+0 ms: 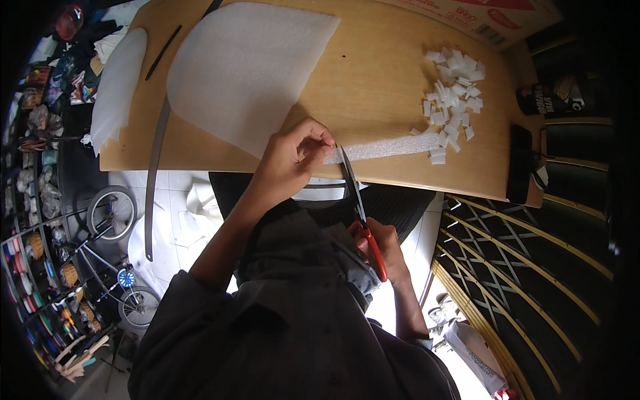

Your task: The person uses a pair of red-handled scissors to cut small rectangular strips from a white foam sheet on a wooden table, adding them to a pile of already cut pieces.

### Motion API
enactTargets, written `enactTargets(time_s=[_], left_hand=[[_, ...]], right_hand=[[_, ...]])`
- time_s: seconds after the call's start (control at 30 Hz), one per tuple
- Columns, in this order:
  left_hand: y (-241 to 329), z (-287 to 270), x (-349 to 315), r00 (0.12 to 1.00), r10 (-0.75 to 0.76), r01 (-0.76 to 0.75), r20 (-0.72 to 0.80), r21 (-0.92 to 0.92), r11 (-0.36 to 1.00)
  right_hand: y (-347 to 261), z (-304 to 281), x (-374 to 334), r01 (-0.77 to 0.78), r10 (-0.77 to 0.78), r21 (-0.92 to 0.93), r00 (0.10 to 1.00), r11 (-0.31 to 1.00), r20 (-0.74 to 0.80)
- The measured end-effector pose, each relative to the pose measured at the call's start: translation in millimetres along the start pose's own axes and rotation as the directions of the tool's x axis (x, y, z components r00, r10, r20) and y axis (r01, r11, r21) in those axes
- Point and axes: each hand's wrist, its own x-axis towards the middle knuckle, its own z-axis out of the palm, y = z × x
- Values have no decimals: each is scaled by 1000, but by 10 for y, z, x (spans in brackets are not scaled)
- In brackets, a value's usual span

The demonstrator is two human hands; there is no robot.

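Worktop (373, 87): wooden, before you.
Pieces (457, 93): a heap, already cut.
Strip (393, 147): long, cutting apparently unfinished.
Left hand (291, 157): you pinch the strip's end.
Right hand (389, 252): you grip scissors (353, 181).

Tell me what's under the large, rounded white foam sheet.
The sheet lies on the light-brown wooden table; a long, flat grey strip seems to run beneath the sheet's left edge. Anything else is covered.

A dark grey shirt (280, 353) with a buttoned front (327, 330) and loose, roughly elbow-length sleeves (179, 310), forearms (235, 230) bare below.
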Motion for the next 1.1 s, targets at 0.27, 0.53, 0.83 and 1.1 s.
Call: enactTargets(time_s=[0.27,0.53,0.83,1.1], left_hand=[[-7,-6,-10,1000,4,-4,5,-26,1000],[-20,57,-76,990,43,-62,-136,-137,989],[56,313,-46,933,209,-220,-292,-6,975],[2,364,63,890,425,-296,-165,501,813]], right_hand=[[34,42,14,33,-33,14,999,999,3],[36,34,-21,126,-125,-36,992,991,28],[-117,-42,-441,-174,153,83,966,981,208],[-90,-113,-494,-99,97,23,993,995,68]])
